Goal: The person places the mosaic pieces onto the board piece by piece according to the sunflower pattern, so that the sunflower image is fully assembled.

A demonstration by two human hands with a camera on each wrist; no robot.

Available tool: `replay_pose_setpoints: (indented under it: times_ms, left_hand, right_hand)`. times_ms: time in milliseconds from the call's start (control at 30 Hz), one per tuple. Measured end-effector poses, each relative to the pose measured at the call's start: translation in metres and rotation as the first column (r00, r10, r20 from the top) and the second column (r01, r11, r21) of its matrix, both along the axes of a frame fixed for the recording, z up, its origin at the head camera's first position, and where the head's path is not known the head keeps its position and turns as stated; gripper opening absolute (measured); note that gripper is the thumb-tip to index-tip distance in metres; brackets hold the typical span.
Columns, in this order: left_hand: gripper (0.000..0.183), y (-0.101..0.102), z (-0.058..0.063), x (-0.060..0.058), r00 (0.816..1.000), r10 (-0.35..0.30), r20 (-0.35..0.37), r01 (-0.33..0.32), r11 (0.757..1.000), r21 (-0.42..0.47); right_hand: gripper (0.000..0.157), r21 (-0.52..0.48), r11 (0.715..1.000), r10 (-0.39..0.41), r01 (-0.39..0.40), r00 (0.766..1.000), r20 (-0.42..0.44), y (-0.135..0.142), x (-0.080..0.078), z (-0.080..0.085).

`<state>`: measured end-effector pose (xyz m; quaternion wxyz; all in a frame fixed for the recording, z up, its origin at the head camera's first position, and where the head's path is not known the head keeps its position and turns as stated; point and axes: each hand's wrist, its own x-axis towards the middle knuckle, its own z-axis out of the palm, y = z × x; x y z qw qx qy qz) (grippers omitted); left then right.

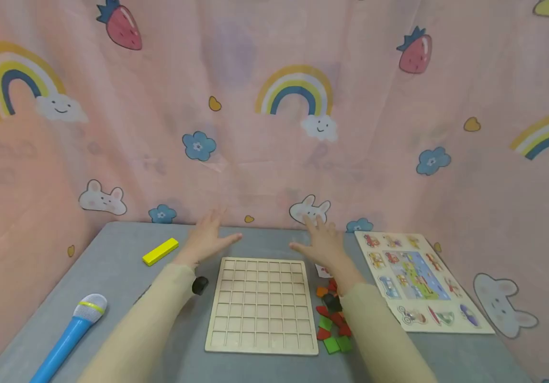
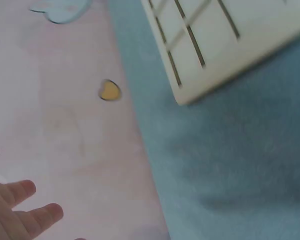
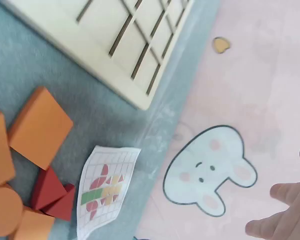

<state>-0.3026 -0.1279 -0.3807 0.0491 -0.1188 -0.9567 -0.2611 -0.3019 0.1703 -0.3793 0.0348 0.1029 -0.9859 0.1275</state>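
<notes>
My left hand (image 1: 207,240) hovers near the far left corner of a wooden grid board (image 1: 262,351), fingers spread and holding nothing. Beyond the far right corner, my right hand (image 1: 326,246) is held up the same way, thumb apart from the fingers. Neither hand touches the board, whose square cells hold nothing. Right beside it lies a loose pile of coloured blocks (image 1: 324,322) in red, green and orange, partly hidden by the right sleeve. A small printed card (image 3: 107,187) with a coloured pattern on a grid lies near the orange blocks (image 3: 41,127).
On the left lie a yellow block (image 1: 160,251) and a blue toy microphone (image 1: 75,330). A picture puzzle board (image 1: 447,322) lies at the right side of the grey table (image 1: 183,340). Behind the table's far edge hangs a pink patterned curtain (image 1: 255,181).
</notes>
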Motion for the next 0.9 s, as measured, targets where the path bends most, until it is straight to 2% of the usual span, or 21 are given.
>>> replay_pose_setpoints:
  times_ms: [167, 400, 567, 733, 900]
  left_hand:
    - [0.091, -0.010, 0.002, 0.016, 1.000, -0.012, 0.009, 0.010, 0.981, 0.195]
    - [0.088, -0.013, -0.003, 0.048, 0.998, 0.011, 0.055, -0.031, 0.928, 0.371]
    - [0.084, -0.008, -0.015, 0.077, 0.993, 0.043, 0.106, -0.088, 0.878, 0.470]
    - [0.081, 0.000, -0.030, 0.107, 0.986, 0.000, 0.169, -0.095, 0.825, 0.558]
    - [0.081, 0.004, -0.040, 0.127, 0.975, -0.029, 0.221, -0.109, 0.803, 0.586]
  right_hand:
    - [0.089, -0.088, 0.996, 0.012, -0.013, 1.000, -0.008, 0.008, 0.014, 0.000]
    - [0.089, -0.223, 0.975, 0.011, -0.010, 1.000, 0.003, 0.022, 0.028, -0.005]
    - [0.090, -0.299, 0.954, 0.009, 0.000, 1.000, 0.028, 0.031, 0.038, -0.008]
    - [0.089, -0.351, 0.936, 0.000, 0.022, 0.998, 0.062, 0.038, 0.044, -0.013]
    - [0.087, -0.411, 0.909, -0.022, 0.072, 0.992, 0.127, 0.045, 0.047, -0.020]
